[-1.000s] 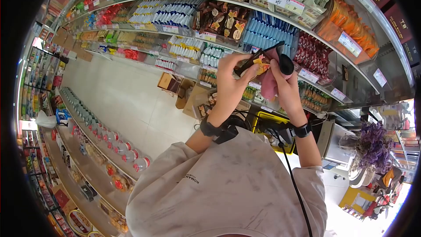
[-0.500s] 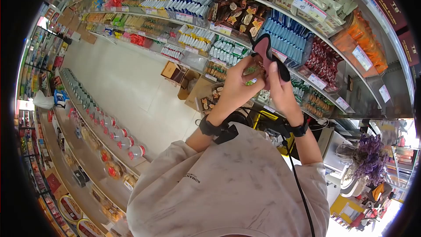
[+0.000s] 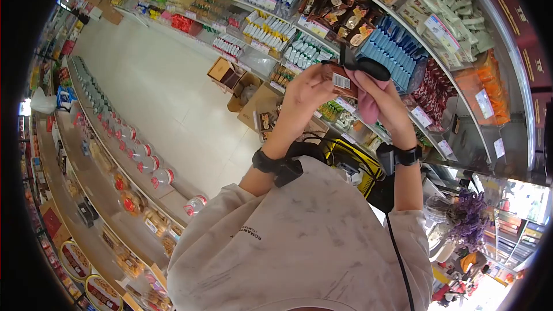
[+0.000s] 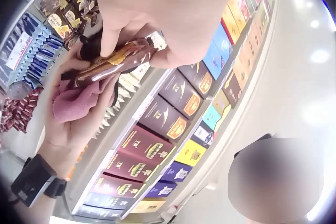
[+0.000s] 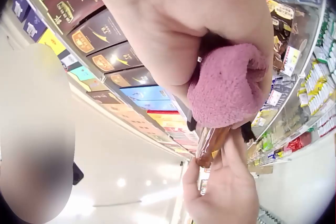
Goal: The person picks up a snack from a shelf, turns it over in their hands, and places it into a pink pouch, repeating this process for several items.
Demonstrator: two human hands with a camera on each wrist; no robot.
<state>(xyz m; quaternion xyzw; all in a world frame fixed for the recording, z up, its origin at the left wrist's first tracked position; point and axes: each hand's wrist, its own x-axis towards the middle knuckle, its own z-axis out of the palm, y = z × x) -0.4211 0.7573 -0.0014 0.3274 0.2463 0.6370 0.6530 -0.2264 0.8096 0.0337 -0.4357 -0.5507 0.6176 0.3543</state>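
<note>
Both hands meet in front of the shelves around a brown glossy packet (image 3: pixel 342 82) with a white label. My left hand (image 3: pixel 305 95) pinches one end of it; in the left wrist view the packet (image 4: pixel 113 65) lies between the two hands. My right hand (image 3: pixel 390 103) grips a pink and black cloth (image 3: pixel 368 103) and touches the packet's other end. In the right wrist view the pink cloth (image 5: pixel 226 85) bulges from the right palm, with the packet (image 5: pixel 211 145) below it, reaching the left fingers.
Tiered shelves hold brown packets (image 3: pixel 351 20), blue packets (image 3: pixel 391 52) and other wrapped snacks. A yellow basket (image 3: pixel 368 184) with cables stands below the hands. Cartons (image 3: pixel 222 73) sit on the floor, and jars (image 3: pixel 162 177) line the left shelf.
The packet has turned so its white label shows, and the cloth hangs lower beneath the right hand. The head view has shifted, with the shelves moving rightward in it.
</note>
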